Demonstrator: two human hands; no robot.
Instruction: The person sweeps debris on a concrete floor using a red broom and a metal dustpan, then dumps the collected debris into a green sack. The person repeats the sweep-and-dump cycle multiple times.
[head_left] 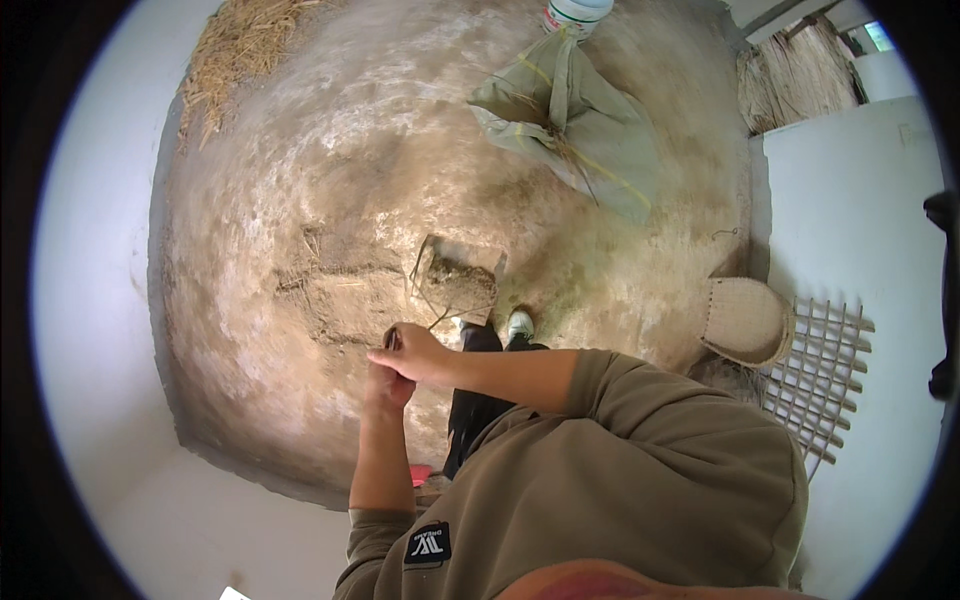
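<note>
Here's the open, squarish grey-tan scoop (481,299) with dark clumps inside, at floor level just in front of the feet, thin dark rods angling off its side. Right hand (422,353) up close, fingers curled round a short dark handle end (391,340). Left hand (390,386) tucked against it, its fingers too hidden to tell. Beyond, a slumped pale-green woven sack (610,135)!
</note>
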